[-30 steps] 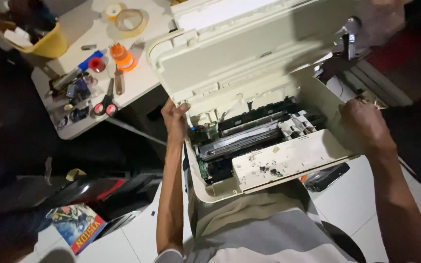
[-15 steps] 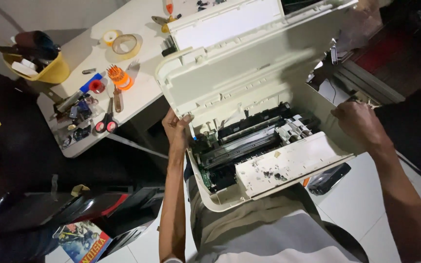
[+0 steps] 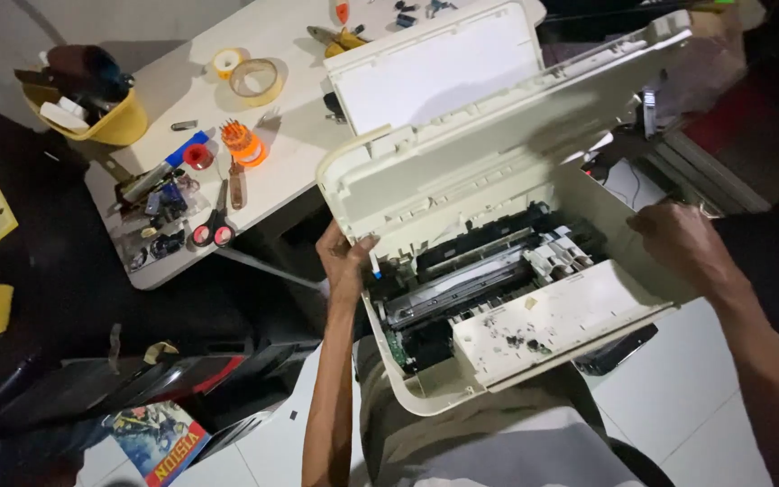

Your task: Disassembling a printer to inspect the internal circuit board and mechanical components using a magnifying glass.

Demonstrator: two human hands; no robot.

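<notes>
An off-white printer [image 3: 534,334] rests on my lap with its lid [image 3: 498,144] swung up, showing the dark mechanism and metal rails [image 3: 471,280] inside. My left hand [image 3: 343,257] grips the printer's left rim just under the raised lid. My right hand [image 3: 678,242] holds the right side wall of the body. The front panel [image 3: 552,320] is speckled with dark ink stains.
A white table [image 3: 299,171] to the left carries tape rolls [image 3: 254,79], scissors [image 3: 214,225], an orange bit holder [image 3: 245,142], small tools and a yellow bowl [image 3: 105,117] of items. A colourful booklet [image 3: 155,442] lies on the tiled floor beside dark plastic parts.
The view has shifted so the printer and table sit lower and more central. Both hands keep the same hold on the printer's sides; the lid stays up.
</notes>
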